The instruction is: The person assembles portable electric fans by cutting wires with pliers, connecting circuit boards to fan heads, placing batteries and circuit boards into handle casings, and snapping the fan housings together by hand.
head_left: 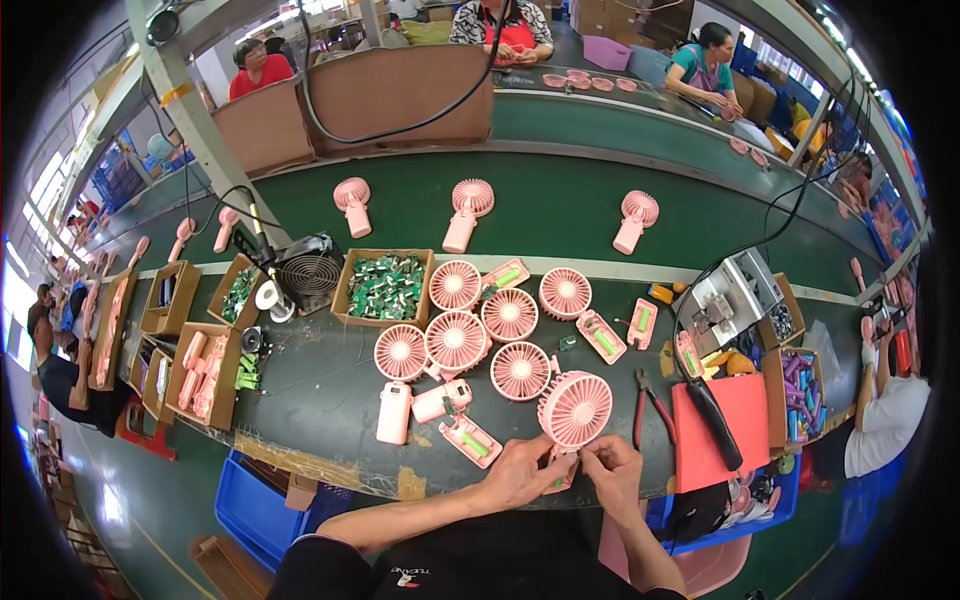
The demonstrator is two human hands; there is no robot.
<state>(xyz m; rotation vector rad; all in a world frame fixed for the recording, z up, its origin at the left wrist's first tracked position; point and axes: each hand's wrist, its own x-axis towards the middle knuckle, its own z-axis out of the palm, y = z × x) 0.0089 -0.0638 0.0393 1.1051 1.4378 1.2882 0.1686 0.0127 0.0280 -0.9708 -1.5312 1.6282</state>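
A pink handheld fan (575,408) stands at the table's front edge, its round grille facing up. My left hand (520,472) is closed around its handle, which the fingers partly hide; a bit of green shows there. At the right side of the handle, my right hand (612,475) is closed in a pinch, and what lies between its fingertips is too small to make out. Beyond my hands are several more pink fan heads (457,340). An opened handle with a green battery (470,441) lies left of my left hand. Pliers (655,408) with red grips rest right of my right hand.
A box of green circuit boards (384,287) stands behind the fans, with a soldering iron stand (272,300) to its left. Pink handle parts (203,372) fill a box at left. A red sheet (722,430) and a box of batteries (800,393) lie right. Finished-looking fans (467,214) rest on the green conveyor.
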